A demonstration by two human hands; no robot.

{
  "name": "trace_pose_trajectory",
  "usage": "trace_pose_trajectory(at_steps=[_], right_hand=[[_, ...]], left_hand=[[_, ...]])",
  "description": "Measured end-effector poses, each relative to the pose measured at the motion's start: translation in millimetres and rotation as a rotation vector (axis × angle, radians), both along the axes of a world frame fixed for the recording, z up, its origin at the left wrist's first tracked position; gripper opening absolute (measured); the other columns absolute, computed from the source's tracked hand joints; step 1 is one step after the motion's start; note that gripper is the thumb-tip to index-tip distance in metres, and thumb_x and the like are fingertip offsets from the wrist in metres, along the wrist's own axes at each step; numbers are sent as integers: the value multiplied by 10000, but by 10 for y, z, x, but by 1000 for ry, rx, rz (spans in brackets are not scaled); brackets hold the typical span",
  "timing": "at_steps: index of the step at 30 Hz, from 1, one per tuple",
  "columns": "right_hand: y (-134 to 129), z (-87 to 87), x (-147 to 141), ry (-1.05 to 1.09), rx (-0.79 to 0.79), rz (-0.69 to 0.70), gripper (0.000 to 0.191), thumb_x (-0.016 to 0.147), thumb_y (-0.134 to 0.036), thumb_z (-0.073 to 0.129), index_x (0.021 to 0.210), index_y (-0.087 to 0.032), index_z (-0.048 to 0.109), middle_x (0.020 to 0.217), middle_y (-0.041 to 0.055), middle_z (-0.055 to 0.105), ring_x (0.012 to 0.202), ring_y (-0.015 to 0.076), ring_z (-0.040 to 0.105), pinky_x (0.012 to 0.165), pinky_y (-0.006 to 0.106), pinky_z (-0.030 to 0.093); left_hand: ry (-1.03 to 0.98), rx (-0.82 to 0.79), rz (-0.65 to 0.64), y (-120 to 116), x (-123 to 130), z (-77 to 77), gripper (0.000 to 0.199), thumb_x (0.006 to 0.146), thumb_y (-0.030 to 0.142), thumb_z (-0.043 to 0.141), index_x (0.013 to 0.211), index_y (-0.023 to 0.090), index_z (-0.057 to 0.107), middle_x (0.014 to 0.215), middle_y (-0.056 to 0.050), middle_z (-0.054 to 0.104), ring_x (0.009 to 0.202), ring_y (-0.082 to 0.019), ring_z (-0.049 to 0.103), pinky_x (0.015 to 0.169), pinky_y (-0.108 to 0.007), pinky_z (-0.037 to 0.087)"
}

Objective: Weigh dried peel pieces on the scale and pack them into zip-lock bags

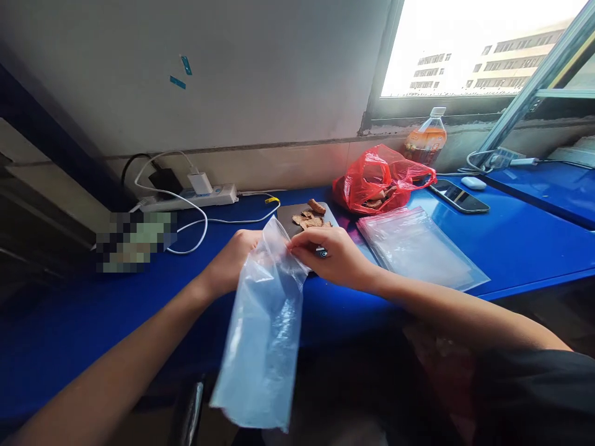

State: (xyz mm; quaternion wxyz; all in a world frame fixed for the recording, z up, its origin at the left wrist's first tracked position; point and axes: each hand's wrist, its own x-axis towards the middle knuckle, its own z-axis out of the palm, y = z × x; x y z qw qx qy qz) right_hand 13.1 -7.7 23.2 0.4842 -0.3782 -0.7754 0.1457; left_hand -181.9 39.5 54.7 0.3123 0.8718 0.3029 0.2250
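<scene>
A clear plastic bag (263, 353) hung upright between a person's two hands, its mouth uppermost and its lower end before the near edge of the blue table (525, 241). The right hand (297, 246) pinched the rim at the right of the mouth between thumb and fingers; the left hand (253, 248) lay against the bag's left upper side, its fingertips concealed by the film, so that their closure could not be told. Just beyond the hands, brown dried slices (317, 207) lay on a flat grey plate (287, 214), possibly a scale. To the right lay a stack of clear bags (418, 248), and beyond it stood an open-topped red plastic bag (381, 176) holding similar pieces. An orange-labelled bottle (426, 139) stood at the far side, with a smartphone (460, 196) to its right. As to handling, the clear bag was judged very light, limp and rather slippery, its walls apt to cling together; the rim, taken at opposite sides, offered the best hold. The slices appeared light, stiff and perhaps brittle, and were best taken gently by their edges.
</scene>
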Motion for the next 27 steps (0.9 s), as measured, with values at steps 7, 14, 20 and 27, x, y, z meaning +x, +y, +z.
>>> trace_pose_trajectory(at_steps=[7, 14, 20, 27], right_hand=[[23, -26, 9, -33, 55, -55, 83, 837, -144, 599, 763, -165, 629, 671, -7, 638, 597, 94, 532, 588, 204, 406], [35, 1, 48, -60, 46, -28, 106, 823, -158, 598, 726, -179, 562, 676, -2, 614, 613, 115, 525, 610, 231, 398], [58, -1, 113, -263, 90, 60, 104, 848, -150, 550, 754, -185, 575, 731, 31, 623, 688, 152, 553, 663, 261, 393], [73, -8, 101, -119, 137, 108, 163, 857, -167, 537, 699, -191, 569, 629, 1, 598, 580, 117, 506, 595, 237, 380]], left_hand=[[-5, 3, 34, -16, 2, -7, 264, 842, 402, 606, 772, 163, 695, 803, -19, 692, 747, -187, 628, 641, -249, 486], [-84, 29, 23, -54, 35, 40, 213, 826, 367, 627, 787, 162, 673, 763, -29, 702, 724, -185, 656, 683, -273, 522], [-40, 79, 5, -79, 45, 36, 219, 860, 381, 612, 805, 173, 659, 743, -14, 715, 680, -165, 658, 647, -250, 517], [-50, 103, 12, -116, 41, 84, 181, 842, 354, 628, 799, 179, 641, 726, 1, 699, 674, -156, 647, 647, -244, 507]])
